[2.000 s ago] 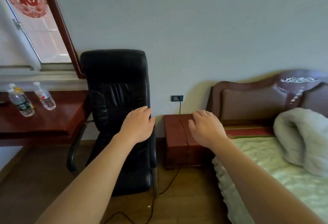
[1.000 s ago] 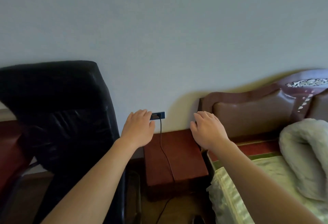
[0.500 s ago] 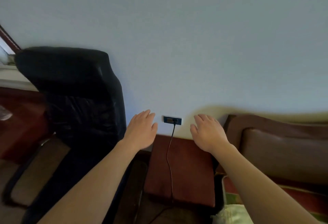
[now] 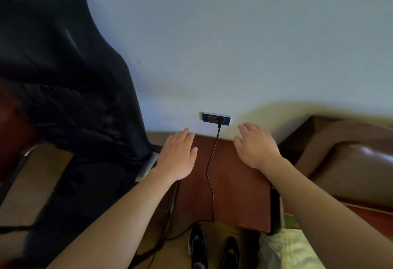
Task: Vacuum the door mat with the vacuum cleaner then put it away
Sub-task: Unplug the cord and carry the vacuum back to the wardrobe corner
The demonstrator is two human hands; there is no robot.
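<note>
Left hand (image 4: 178, 158) and right hand (image 4: 255, 147), fingers straight and empty, hover either side of the cord (image 4: 212, 173) plugged into the socket (image 4: 215, 118) just beyond them — probably reaching to unplug — vacuum cleaner, door mat unseen.

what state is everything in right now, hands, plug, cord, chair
left hand, open, holding nothing
right hand, open, holding nothing
plug, seated in the wall socket
cord, slack, draped over the nightstand down to the floor
office chair, unoccupied, beside the nightstand
</note>
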